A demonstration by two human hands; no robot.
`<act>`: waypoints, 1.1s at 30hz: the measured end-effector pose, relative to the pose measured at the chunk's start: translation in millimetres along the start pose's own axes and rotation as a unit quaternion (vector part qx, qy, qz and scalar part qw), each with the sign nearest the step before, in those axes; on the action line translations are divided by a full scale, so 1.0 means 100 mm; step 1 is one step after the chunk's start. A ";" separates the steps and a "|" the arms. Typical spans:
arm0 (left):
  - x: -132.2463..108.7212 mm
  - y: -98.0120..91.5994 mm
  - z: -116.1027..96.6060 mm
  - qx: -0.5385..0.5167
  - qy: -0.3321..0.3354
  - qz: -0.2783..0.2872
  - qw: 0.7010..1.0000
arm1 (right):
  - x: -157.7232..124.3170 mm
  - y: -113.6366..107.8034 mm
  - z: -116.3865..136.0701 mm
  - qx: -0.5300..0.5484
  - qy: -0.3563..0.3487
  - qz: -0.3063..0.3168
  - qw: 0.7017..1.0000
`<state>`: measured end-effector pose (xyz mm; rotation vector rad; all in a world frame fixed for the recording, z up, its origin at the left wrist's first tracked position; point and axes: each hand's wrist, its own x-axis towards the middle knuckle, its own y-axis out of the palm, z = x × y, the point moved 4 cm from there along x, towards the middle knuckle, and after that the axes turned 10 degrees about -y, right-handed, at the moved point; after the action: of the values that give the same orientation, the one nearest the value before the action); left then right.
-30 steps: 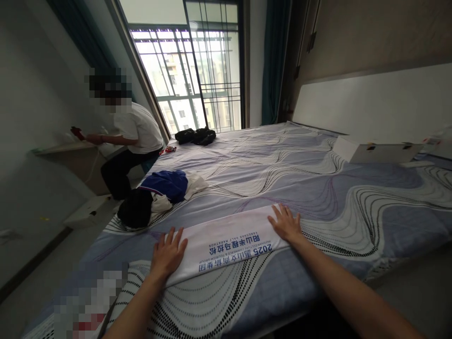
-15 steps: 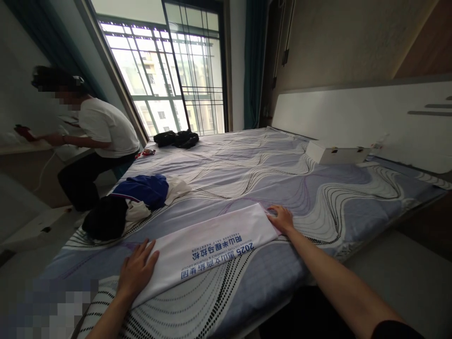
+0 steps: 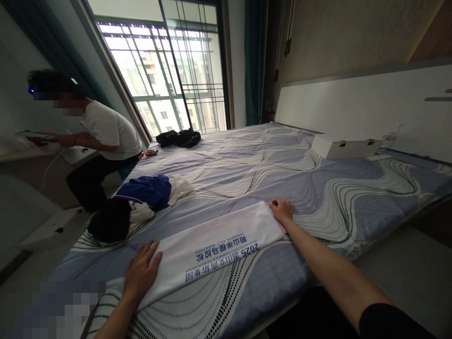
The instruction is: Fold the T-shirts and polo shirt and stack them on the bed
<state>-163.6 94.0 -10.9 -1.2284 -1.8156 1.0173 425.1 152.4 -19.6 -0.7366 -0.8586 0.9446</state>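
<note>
A white shirt (image 3: 226, 245), folded into a long strip, lies on the bed with blue Chinese and English print upside down to me. My left hand (image 3: 143, 272) rests flat on its left end, fingers stretched out and slightly apart. At the opposite end, my right hand (image 3: 282, 210) has its fingers curled at the shirt's edge, pinching the cloth. Beyond my left hand is a loose heap of clothes, with a blue garment (image 3: 150, 190), a black one (image 3: 110, 220) and some whitish cloth (image 3: 180, 189).
The bed (image 3: 226, 169) has a grey-blue patterned sheet. Near the headboard (image 3: 353, 106) stands a white box (image 3: 348, 147). Dark bundles (image 3: 178, 138) lie at the far edge by the window (image 3: 165, 70). A person (image 3: 109, 127) sits at the left, holding a flat device.
My right hand's fingers have curled in more at the shirt's end. The view has shifted slightly. The seated person's hands and the held device have changed position.
</note>
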 end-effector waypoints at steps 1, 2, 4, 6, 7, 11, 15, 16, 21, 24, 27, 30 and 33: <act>0.01 -0.02 0.01 -0.022 -0.009 -0.004 1.000 | 0.00 0.00 0.00 0.015 -0.004 -0.007 1.000; 0.01 -0.04 0.01 -0.046 -0.025 -0.010 0.999 | 0.00 0.00 -0.01 0.033 -0.011 -0.012 0.999; 0.02 -0.08 0.03 -0.083 -0.076 -0.029 0.993 | 0.00 0.00 -0.01 0.069 -0.033 -0.012 0.997; 0.00 -0.13 0.03 -0.095 -0.120 -0.048 0.987 | 0.00 0.01 0.00 0.090 -0.060 0.009 0.994; -0.01 -0.15 0.02 -0.094 -0.132 -0.054 0.985 | 0.00 0.02 0.00 0.095 -0.072 0.025 0.993; -0.05 -0.20 -0.04 -0.086 -0.148 -0.044 0.984 | 0.06 0.05 0.00 0.114 -0.078 0.067 0.988; -0.08 -0.23 -0.06 -0.081 -0.154 -0.036 0.984 | 0.13 0.05 0.02 0.121 -0.060 0.082 0.987; -0.09 -0.24 -0.07 -0.078 -0.151 -0.036 0.985 | 0.14 0.04 0.03 0.124 -0.056 0.084 0.987; -0.10 -0.27 -0.05 -0.085 -0.141 -0.042 0.986 | 0.00 -0.03 0.01 0.156 -0.086 0.144 0.973; -0.12 -0.29 -0.02 -0.112 -0.128 -0.042 0.984 | -0.26 -0.09 -0.07 0.139 -0.137 0.204 0.959; -0.12 -0.30 0.00 -0.131 -0.123 -0.041 0.983 | -0.53 -0.16 -0.16 0.118 -0.156 0.222 0.955; -0.13 -0.32 0.01 -0.165 -0.124 -0.051 0.977 | -0.68 -0.22 -0.19 0.101 -0.153 0.210 0.961; -0.20 -0.34 0.08 -0.241 -0.149 -0.081 0.955 | -0.72 -0.26 -0.17 0.094 -0.143 0.192 0.966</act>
<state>-177.7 65.3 13.5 -1.2178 -2.4625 0.7143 426.5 74.5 -27.2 -0.6203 -0.8755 1.4851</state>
